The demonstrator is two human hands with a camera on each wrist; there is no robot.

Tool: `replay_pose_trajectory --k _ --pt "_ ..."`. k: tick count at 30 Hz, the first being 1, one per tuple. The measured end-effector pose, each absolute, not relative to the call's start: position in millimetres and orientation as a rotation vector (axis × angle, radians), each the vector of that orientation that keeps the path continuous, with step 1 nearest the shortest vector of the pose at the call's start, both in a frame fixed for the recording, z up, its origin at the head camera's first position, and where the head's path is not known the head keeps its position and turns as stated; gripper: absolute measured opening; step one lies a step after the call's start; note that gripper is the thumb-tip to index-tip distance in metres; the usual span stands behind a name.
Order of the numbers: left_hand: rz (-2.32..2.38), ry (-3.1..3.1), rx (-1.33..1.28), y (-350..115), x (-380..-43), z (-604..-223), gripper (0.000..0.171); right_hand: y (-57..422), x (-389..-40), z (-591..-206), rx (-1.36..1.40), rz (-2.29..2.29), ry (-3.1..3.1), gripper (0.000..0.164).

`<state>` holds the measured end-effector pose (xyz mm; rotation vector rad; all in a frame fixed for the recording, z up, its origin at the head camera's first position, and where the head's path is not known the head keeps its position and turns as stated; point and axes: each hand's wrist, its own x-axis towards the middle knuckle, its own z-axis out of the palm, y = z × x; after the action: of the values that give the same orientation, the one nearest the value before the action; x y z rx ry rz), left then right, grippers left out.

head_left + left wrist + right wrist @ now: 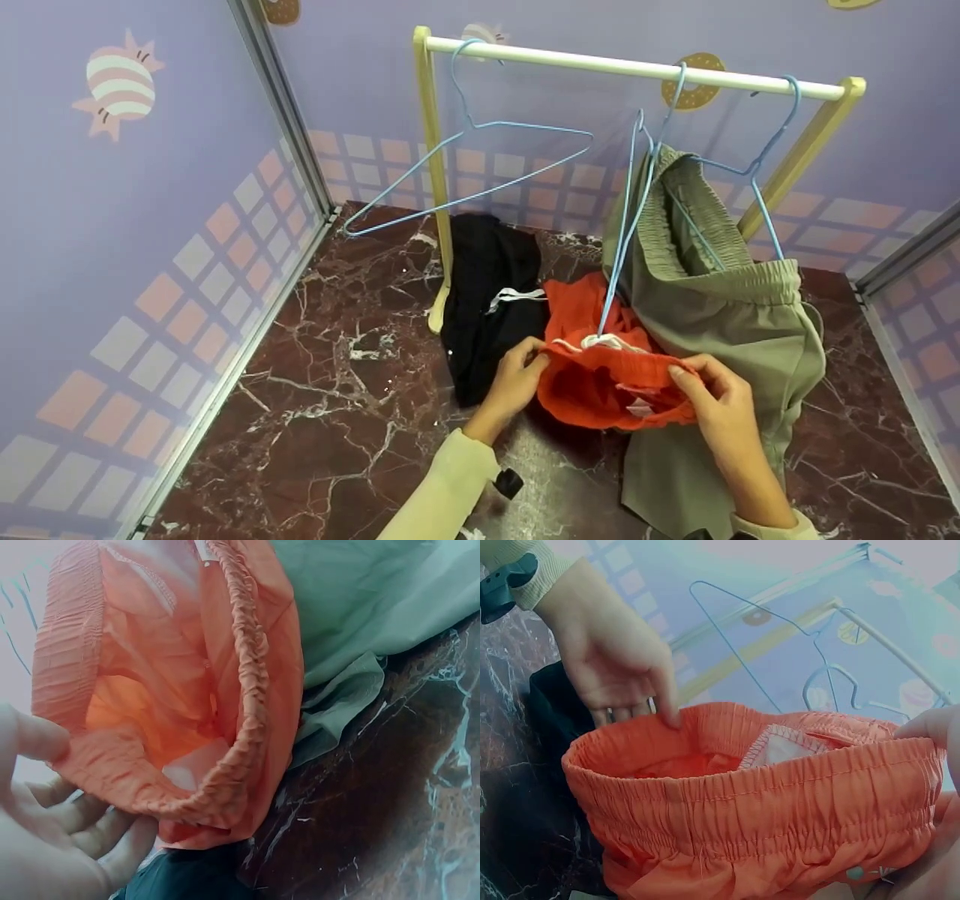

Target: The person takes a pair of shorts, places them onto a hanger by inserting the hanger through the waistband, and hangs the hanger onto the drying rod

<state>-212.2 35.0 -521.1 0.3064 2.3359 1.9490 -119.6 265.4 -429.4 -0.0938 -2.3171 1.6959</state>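
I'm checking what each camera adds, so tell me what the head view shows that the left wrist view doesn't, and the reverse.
Only the head view shows the right hand, the clothes rack's white rod and the white drawstring on the black garment.

Only the left wrist view shows the palm side of the left hand and makes out the pale stitching inside the orange elastic-waist bottoms.

Both show the left hand, those bottoms, the olive trousers and the marble-patterned floor.

Orange-red garment [611, 371], grey-green trousers [727, 322], black cloth [487, 337], light-blue hanger [616, 262], white-veined maroon floor [337, 405], lilac wall [360, 75]
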Motion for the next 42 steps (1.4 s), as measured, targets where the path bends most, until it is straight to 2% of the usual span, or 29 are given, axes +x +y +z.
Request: replay_pose_trajectory --k 8,15,27,32,42 --pt "2.108 2.194 0.307 35.1 -211.7 -516.2 0.012 266.7 -123.5 -432.4 -0.306 1.739 -2.210 0.016" --pt "2.211 2.090 0.302 31.7 -199.4 -487.3 0.012 268.3 -124.7 -434.4 -0.341 1.758 -2.205 0.019" --pt "2.218 2.082 0.454 29.4 -195.6 -479.3 0.017 270.9 -124.5 -439.9 -0.434 1.796 -2.204 0.023" --pt "2.192 2.133 0.480 30.4 -194.7 -479.1 0.028 272.1 -125.2 -442.0 -0.481 1.785 -2.167 0.023" --pt "2.179 2.395 0.321 30.2 -182.3 -459.9 0.048 272.4 -123.8 -452.7 -0.471 1.750 -2.332 0.029"
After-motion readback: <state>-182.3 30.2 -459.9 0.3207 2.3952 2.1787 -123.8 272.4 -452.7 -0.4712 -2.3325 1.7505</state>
